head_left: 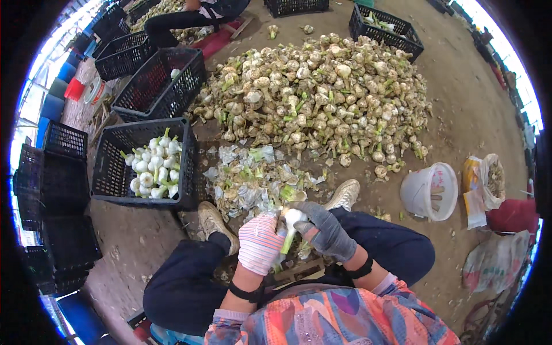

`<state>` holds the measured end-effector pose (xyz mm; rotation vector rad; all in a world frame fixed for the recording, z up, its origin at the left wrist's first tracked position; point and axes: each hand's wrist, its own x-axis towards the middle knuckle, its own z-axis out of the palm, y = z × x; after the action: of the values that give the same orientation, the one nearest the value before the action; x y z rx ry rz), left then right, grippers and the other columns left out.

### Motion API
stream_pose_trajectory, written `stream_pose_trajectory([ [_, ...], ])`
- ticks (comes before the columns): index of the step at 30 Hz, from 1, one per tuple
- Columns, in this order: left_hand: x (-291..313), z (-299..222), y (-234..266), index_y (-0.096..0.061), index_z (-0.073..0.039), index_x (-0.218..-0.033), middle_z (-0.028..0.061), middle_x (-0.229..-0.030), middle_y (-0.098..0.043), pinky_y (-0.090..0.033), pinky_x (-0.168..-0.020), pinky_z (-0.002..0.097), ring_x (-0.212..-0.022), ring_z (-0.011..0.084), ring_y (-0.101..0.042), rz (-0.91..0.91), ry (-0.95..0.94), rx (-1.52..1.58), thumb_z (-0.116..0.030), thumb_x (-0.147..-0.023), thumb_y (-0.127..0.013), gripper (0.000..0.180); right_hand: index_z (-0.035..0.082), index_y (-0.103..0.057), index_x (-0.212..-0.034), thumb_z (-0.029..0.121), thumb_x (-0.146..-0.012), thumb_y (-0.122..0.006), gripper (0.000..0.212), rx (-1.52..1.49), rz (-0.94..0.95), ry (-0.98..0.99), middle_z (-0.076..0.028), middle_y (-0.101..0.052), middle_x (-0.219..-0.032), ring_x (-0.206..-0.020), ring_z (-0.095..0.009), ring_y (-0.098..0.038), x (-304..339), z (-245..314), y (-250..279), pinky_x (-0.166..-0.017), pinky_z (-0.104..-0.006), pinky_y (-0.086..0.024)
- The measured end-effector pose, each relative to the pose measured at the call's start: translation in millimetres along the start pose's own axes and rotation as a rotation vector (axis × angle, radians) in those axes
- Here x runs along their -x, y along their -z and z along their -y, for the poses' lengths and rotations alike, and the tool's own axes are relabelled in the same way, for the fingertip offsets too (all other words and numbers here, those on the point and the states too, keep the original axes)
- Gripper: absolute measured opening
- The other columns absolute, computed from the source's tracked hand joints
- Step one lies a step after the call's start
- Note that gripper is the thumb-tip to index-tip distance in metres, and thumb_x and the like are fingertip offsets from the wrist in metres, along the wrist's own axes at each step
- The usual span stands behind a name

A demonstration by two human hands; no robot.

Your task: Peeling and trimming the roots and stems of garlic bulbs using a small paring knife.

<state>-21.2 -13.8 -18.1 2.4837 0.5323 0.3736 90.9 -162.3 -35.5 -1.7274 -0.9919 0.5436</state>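
Note:
A peeled white garlic bulb [294,218] with a pale green stem pointing down is between my hands, low over the ground between my knees. My right hand [329,234], in a grey glove, is closed around its right side. My left hand [260,244], in a white glove with reddish stripes, is closed against the left side, its fingertips partly hidden. Just beyond my hands lies a low heap of peeled skins and leaf scraps [244,181]. Farther off is a large pile of unpeeled, soil-stained garlic [322,98]. At the left, a black crate [190,167] holds several clean white bulbs.
More black crates [161,83] stand at the far left, with stacked ones [60,190] nearer. Another crate [385,34] is behind the pile. A white bucket [415,192] and sacks [497,261] are at the right. Another person's leg [178,26] shows at the far left.

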Motion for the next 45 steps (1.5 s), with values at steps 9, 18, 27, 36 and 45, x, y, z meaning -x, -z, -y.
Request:
stream_pose_trajectory([
  [9, 9.5, 27.0, -25.4, -0.063, 0.000, -0.088, 0.0096, -0.071, -0.060, -0.046, -0.054, 0.0281, -0.057, 0.0121, -0.055, 0.000, 0.577, 0.673, -0.012, -0.084, -0.059, 0.013, -0.002, -0.041, -0.138, 0.016, -0.092, -0.055, 0.051, -0.544, 0.166, -0.399, -0.012, -0.058, -0.124, -0.111, -0.019, -0.055, -6.0, -12.2, -2.5, -0.096, -0.0306, -0.043],
  [18, -0.5, 69.8, -24.0, -0.062, -0.004, -0.092, 0.0052, -0.075, -0.062, -0.047, -0.056, 0.0295, -0.064, 0.0141, -0.057, -0.398, 1.029, 1.107, -0.015, -0.085, -0.054, 0.015, 0.002, -0.048, -0.130, 0.018, -0.082, -0.063, 0.053, -0.852, 0.344, -0.556, -0.012, -0.067, -0.096, -0.070, -0.015, -0.064, -16.6, -4.8, -16.3, -0.062, -0.0245, -0.051],
  [27, -0.6, 84.6, -40.2, -0.051, -0.002, -0.121, 0.0107, -0.110, -0.059, -0.052, -0.078, 0.0329, -0.092, 0.0196, -0.061, -0.218, 0.862, 1.283, -0.006, -0.085, -0.058, 0.037, 0.001, -0.044, -0.134, 0.027, -0.084, -0.062, 0.059, -1.539, 0.238, -0.754, -0.019, -0.064, -0.112, -0.067, -0.014, -0.066, -21.6, -31.1, -26.1, -0.045, -0.0225, -0.048],
  [36, 1.8, 107.6, -65.5, -0.064, 0.002, -0.105, 0.0046, -0.082, -0.065, -0.049, -0.065, 0.0289, -0.072, 0.0139, -0.058, -0.003, 0.849, 0.857, -0.012, -0.086, -0.062, 0.024, 0.002, -0.045, -0.135, 0.034, -0.084, -0.067, 0.064, -0.503, 0.093, -0.114, -0.018, -0.054, -0.129, -0.106, -0.027, -0.059, -109.0, -26.6, -65.6, -0.087, -0.0371, -0.051],
  [45, -2.1, 87.9, -66.4, -0.067, 0.004, -0.098, 0.0075, -0.080, -0.068, -0.048, -0.059, 0.0281, -0.064, 0.0116, -0.057, 0.152, 1.058, 0.971, -0.012, -0.087, -0.064, 0.021, 0.001, -0.053, -0.127, 0.020, -0.079, -0.064, 0.053, 0.871, -0.142, -0.831, -0.023, -0.062, -0.113, -0.107, -0.039, -0.059, -69.0, -285.0, 79.8, -0.093, -0.0429, -0.046],
])
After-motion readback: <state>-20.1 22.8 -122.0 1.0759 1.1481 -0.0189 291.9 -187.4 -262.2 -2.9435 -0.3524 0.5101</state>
